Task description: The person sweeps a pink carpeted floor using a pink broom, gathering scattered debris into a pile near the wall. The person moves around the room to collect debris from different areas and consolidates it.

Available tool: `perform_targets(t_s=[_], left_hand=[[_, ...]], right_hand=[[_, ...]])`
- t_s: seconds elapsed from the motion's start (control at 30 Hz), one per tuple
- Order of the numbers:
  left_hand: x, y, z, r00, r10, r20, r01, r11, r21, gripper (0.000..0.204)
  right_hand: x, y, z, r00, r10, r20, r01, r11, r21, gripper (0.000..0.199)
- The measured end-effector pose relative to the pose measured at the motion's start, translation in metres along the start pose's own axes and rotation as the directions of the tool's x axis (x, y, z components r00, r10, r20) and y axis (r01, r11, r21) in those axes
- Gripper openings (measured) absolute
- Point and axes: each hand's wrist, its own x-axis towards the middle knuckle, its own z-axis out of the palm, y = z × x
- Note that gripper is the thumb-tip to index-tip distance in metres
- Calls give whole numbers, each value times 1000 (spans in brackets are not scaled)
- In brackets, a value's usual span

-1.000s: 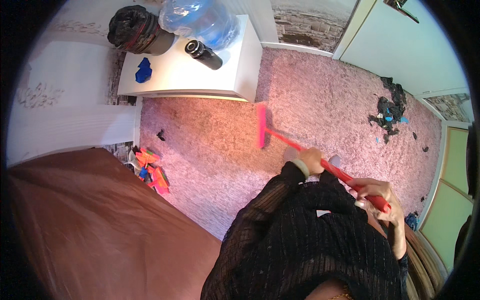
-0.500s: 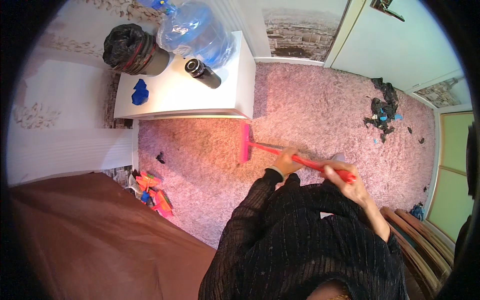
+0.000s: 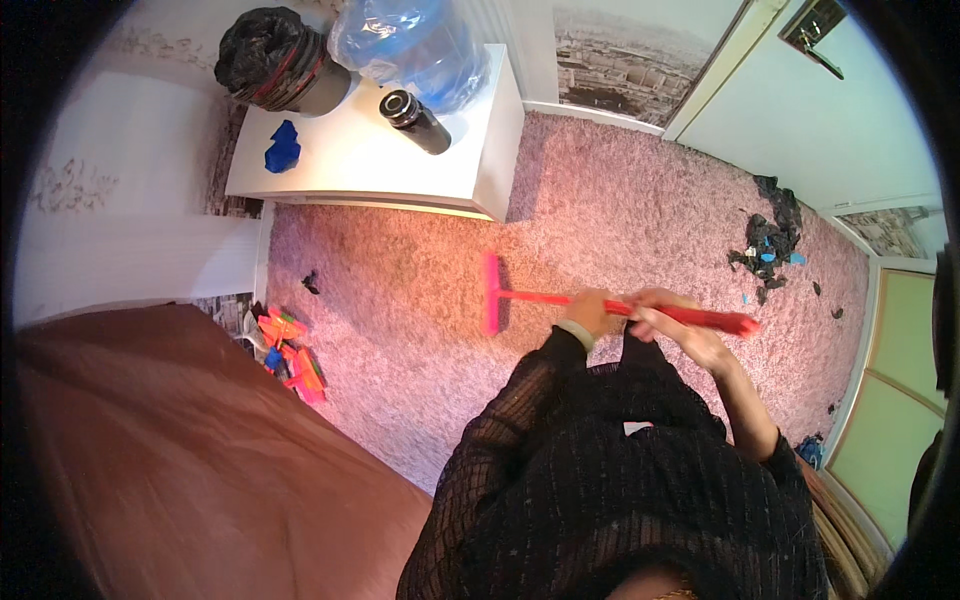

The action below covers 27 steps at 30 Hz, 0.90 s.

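My left hand (image 3: 592, 314) is wrapped round the red handle of a broom (image 3: 540, 297), nearer its head. Further up the handle, my right hand (image 3: 690, 336) grips it too, and the handle's thick end sticks out to the right past the fingers. The narrow pink broom head (image 3: 491, 293) is down at the pinkish shaggy carpet (image 3: 400, 300), in front of the white cabinet. Both hands are slightly smeared by motion.
On the white cabinet (image 3: 340, 165) stand a black-bagged bin (image 3: 290, 70), a dark bottle (image 3: 415, 122), a large blue wrapped container (image 3: 420, 50) and a crumpled blue piece (image 3: 283, 147). Black and blue scraps (image 3: 770, 240) lie by the door. Colourful items (image 3: 295, 355) lie beside the brown cover (image 3: 200, 450).
My right hand has slid along the handle towards my left hand, so more of the end shows. The handle lies flatter, and the broom head sits further from the cabinet.
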Motion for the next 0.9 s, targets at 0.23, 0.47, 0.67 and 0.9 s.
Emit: perform_targets(t_s=[0.23, 0.47, 0.67, 0.9], left_hand=[[-21, -62, 1, 982, -3, -191, 54, 964, 261, 22], [34, -74, 58, 985, 112, -130, -84, 975, 204, 20], [74, -27, 80, 996, -80, -26, 84, 966, 245, 23], [60, -65, 85, 988, -149, -50, 155, 889, 430, 21]], right_hand=[[41, 54, -19, 997, 1, 81, 43, 833, -551, 27], [-29, -8, -62, 950, -273, 151, 286, 570, -770, 22], [-72, -3, -90, 972, 55, -230, -212, 634, -743, 54], [8, 36, -65, 815, -384, 434, 233, -470, -851, 46]])
